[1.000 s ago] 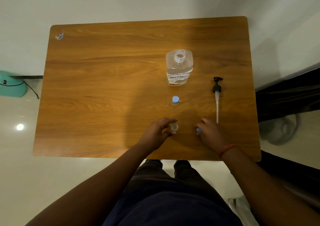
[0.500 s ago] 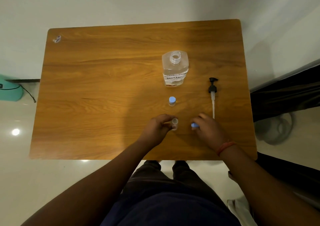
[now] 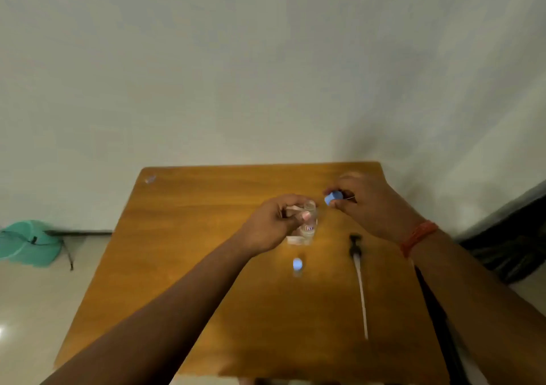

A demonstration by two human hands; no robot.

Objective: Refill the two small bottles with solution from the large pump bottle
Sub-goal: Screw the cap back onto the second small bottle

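My left hand (image 3: 274, 225) grips a small clear uncapped bottle (image 3: 309, 209), raised above the wooden table (image 3: 189, 251). To its right, my right hand (image 3: 369, 207) pinches the blue cap (image 3: 334, 198) beside the bottle's mouth. The large open bottle (image 3: 295, 239) stands just behind my left hand and is mostly hidden by it. Nearer to me stands the second small bottle (image 3: 297, 264) with its blue cap on. On the table's right side lies the black pump head with its long white tube (image 3: 359, 275).
A small clear scrap (image 3: 150, 179) lies at the table's far left corner. A teal object with a cable (image 3: 26, 243) sits on the floor to the left. Dark fabric (image 3: 514, 237) lies right of the table. A plain wall rises behind.
Both hands rose from the table's near edge, the left carrying the small bottle, the right carrying the blue cap. The view tilted upward, showing more wall.
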